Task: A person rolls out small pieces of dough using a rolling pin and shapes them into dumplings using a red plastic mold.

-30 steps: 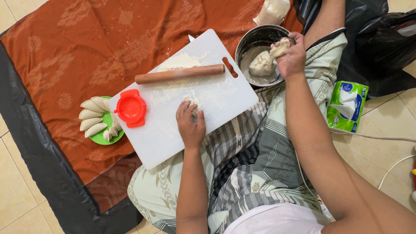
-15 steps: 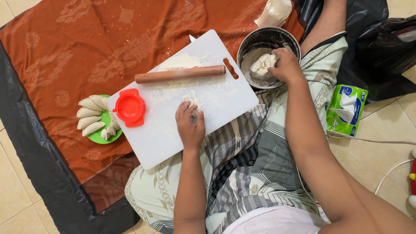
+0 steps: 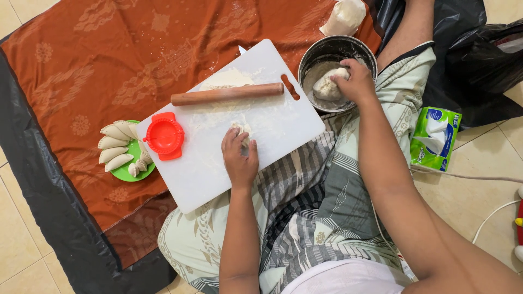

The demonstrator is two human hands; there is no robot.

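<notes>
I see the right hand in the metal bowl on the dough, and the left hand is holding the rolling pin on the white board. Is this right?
Not quite. In the head view the left hand presses a small dough piece on the white board; the rolling pin lies untouched. The right hand is on the dough in the metal bowl.

An orange patterned cloth (image 3: 109, 60) is lying over a black sheet (image 3: 49, 218) on the tiled floor; a green plate (image 3: 128, 166) of folded dumplings (image 3: 114, 144) is sitting on it. A red dumpling press (image 3: 163, 136) and a wooden rolling pin (image 3: 226, 94) are resting on the white cutting board (image 3: 201, 174); a green tissue pack (image 3: 435, 139) is lying on the tiles.
</notes>
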